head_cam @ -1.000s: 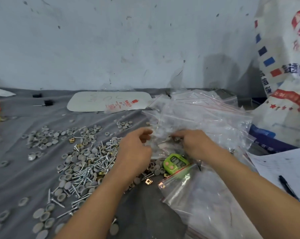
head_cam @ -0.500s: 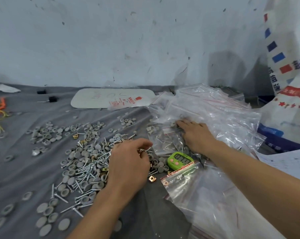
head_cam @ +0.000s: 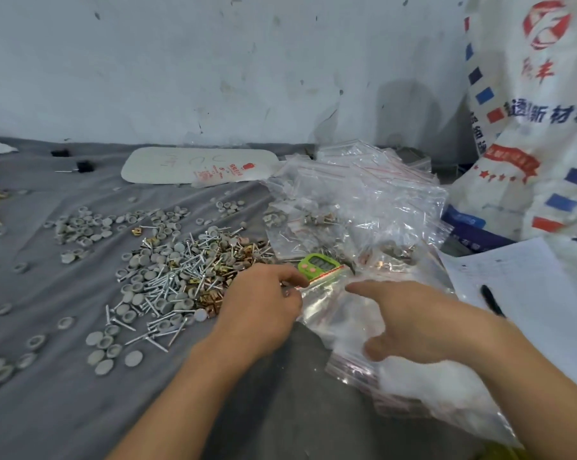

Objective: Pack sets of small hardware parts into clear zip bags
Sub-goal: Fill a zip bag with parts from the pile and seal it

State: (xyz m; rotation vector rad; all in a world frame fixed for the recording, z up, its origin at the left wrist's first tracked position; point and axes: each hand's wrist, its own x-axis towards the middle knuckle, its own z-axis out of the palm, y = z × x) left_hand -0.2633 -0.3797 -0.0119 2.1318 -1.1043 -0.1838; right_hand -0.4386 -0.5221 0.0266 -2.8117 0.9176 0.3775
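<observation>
Zip bag [head_cam: 330, 302] atop one stack: right hand [head_cam: 416, 323] splayed above, left hand [head_cam: 263, 303] curled at its mouth, grip unclear; one timer [head_cam: 318, 264] adjacent.

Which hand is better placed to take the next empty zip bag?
Likely right. The right hand is open over the stack of empty clear zip bags; the left hand is curled beside the silver screw pile.

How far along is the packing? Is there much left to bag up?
Partway. Done: a heap of filled bags sits at the back. In hand: the left hand is curled at the mouth of an empty zip bag, the right hand open above it. Left: a big pile of loose screws and grey caps on the cloth.
</observation>
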